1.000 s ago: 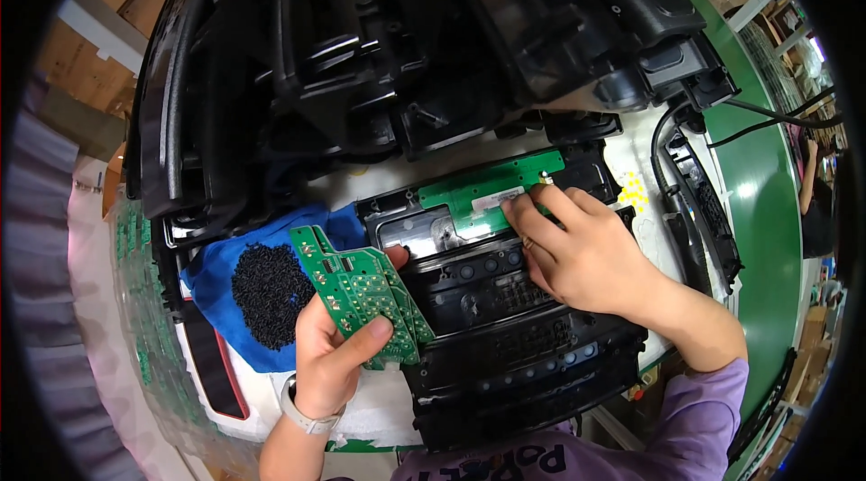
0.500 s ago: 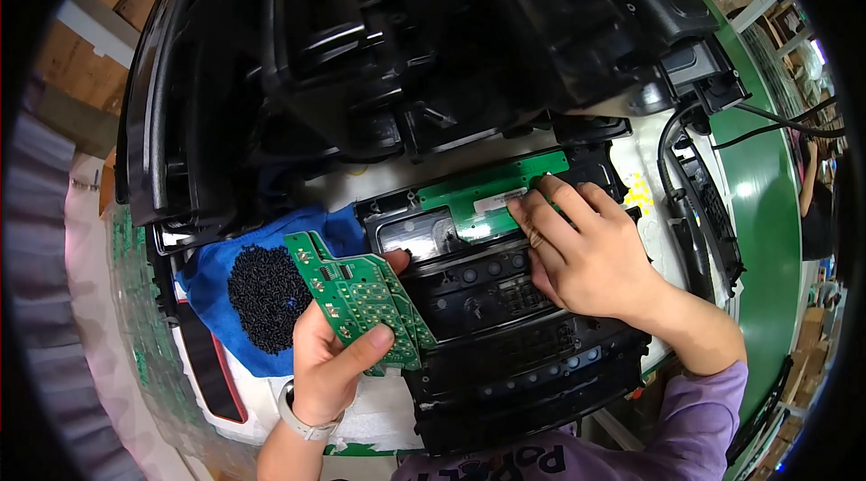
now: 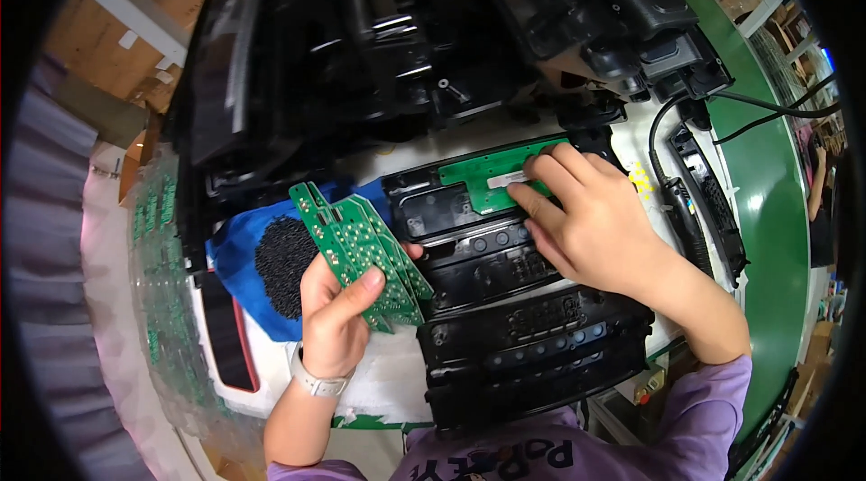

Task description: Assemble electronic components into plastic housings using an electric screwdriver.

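My left hand (image 3: 338,308) is closed around a small fanned stack of green circuit boards (image 3: 359,242), thumb on top. My right hand (image 3: 586,219) rests its bent fingertips on another green circuit board (image 3: 465,176), which lies in the farthest black plastic panel (image 3: 424,210) and bears a white strip (image 3: 505,180). Part of that board is hidden under the fingers. Nearer to me are more black panels (image 3: 541,355) with rows of round holes or buttons. Left of the held boards, a heap of small black screws or pins (image 3: 280,264) lies on a blue cloth (image 3: 236,251).
Large stacked black plastic housings (image 3: 361,57) fill the far side. A phone-like dark slab with a red edge (image 3: 230,337) lies at left, by bagged circuit boards (image 3: 167,300). On the right are a corded black tool (image 3: 686,219), a slim black part (image 3: 708,188) and the green bench top (image 3: 762,210).
My view has shifted slightly. The right hand stays at the board in the far panel, its fingers a little more raised. The left hand keeps holding its stack of boards.
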A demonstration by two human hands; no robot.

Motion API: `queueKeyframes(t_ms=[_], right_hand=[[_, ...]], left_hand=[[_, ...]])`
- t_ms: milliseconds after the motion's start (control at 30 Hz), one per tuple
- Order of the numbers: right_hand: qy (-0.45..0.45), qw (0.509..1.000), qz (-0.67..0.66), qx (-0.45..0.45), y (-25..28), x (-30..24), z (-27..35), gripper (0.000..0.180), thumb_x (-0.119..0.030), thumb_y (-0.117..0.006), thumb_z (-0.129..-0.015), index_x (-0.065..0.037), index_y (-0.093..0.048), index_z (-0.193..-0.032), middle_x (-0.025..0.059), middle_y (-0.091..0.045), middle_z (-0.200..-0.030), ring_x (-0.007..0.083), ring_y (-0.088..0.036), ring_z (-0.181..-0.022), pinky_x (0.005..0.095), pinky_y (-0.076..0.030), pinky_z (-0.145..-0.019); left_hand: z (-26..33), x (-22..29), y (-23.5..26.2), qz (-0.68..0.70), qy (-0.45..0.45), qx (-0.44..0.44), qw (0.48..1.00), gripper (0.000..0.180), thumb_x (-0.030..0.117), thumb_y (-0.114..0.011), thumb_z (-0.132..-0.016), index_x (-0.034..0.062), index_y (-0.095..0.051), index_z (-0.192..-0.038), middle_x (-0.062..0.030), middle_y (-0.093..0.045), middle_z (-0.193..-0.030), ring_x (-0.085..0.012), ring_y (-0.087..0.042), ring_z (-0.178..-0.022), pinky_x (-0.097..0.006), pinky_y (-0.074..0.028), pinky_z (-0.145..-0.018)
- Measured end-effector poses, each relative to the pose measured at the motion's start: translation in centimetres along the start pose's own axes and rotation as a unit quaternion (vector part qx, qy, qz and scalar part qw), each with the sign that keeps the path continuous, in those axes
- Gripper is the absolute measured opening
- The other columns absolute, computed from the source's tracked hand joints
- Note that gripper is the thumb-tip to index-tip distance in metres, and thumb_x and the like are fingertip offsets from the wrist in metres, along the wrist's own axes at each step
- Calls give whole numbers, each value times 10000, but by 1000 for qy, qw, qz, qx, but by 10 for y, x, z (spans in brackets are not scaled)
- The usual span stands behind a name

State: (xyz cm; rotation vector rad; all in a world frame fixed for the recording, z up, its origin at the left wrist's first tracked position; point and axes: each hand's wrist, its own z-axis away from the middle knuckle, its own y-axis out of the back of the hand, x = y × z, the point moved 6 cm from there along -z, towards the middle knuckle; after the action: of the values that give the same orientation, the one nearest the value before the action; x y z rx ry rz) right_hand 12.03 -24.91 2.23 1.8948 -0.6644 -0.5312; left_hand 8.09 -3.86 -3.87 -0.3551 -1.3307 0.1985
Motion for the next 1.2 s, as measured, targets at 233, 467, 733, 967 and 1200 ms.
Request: queueKeyframes(t_ms=[233, 467, 733, 967, 1200], right_hand=[[-117, 884, -452, -14, -5, -53, -17, 249, -61, -702, -771, -19, -657, -1012, 75, -587, -795, 158, -590, -679, 262, -471, -554], [-152, 883, -443, 31, 3, -65, -26, 70, -68, -690, -776, -2, -666, -772, 62, -616, -662, 109, -568, -559, 230, -428, -461], [-133, 933, -261, 209, 63, -26, -7, 26, -6, -680, -745, 9, -680, -765, 86, -615, -659, 130, -559, -525, 249, -432, -490], [165, 976, 109, 90, 33, -39, 55, 184, -54, -688, -613, 25, -645, -774, 31, -526, -735, 156, -544, -673, 253, -363, -418], [149, 981, 119, 32, 17, -27, 60, 149, -75, -655, -585, 2, -629, -709, 40, -535, -802, 161, -544, -765, 243, -377, -475]], left_hand=[[12, -2, -13, 139, -37, -26, 989, 358, 134, -599, -848, -38, -493, -1143, -175, -598, -1064, -251, -604, -991, -361, -477, -912], [16, -13, -19, 226, -34, -48, 972, 383, 202, -538, -883, -32, -488, -1182, -142, -579, -1151, -235, -563, -1086, -375, -427, -980], [16, -18, -6, 325, 45, -44, 944, 393, 297, -488, -894, 21, -534, -1171, -192, -622, -1037, -308, -612, -938, -444, -490, -860], [11, -24, -5, 290, 25, -13, 957, 332, 241, -494, -891, 0, -560, -1110, -201, -641, -954, -308, -626, -892, -424, -502, -828], [7, -27, -6, 263, 25, 13, 964, 316, 198, -523, -877, -39, -582, -1077, -229, -647, -974, -344, -622, -971, -445, -466, -930]])
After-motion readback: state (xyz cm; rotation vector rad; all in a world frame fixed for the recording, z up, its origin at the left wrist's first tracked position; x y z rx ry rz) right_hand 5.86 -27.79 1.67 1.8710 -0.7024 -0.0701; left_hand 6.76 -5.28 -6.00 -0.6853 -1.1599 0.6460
